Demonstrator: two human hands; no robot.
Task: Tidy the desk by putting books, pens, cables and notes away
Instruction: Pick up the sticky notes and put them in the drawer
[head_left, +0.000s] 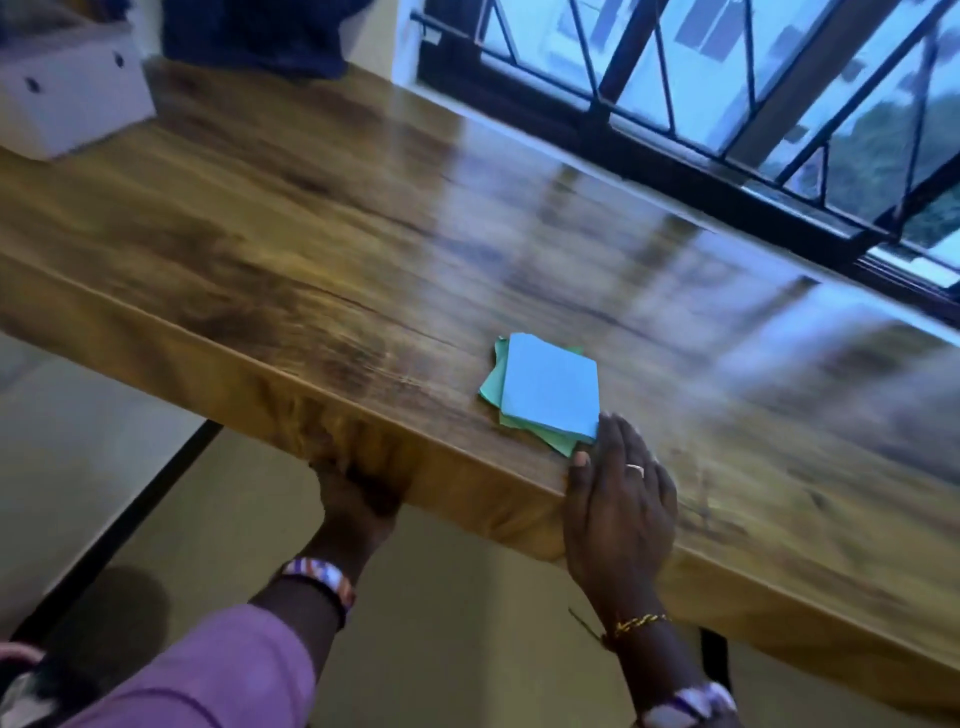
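Note:
A small loose stack of sticky notes (548, 392), blue on top with green sheets fanned out beneath, lies near the front edge of the wooden desk (311, 244). My right hand (618, 499) rests flat on the desk edge, fingers together, with its fingertips touching the near corner of the notes. My left hand (358, 499) is at the desk's front edge to the left, fingers curled up under the tabletop and partly hidden by it. It holds no object.
A white box (72, 98) with round holes stands at the desk's far left corner. Dark blue cloth (260, 31) hangs at the back. A barred window (727, 93) runs along the desk's far side. A black desk leg (119, 525) slants below left.

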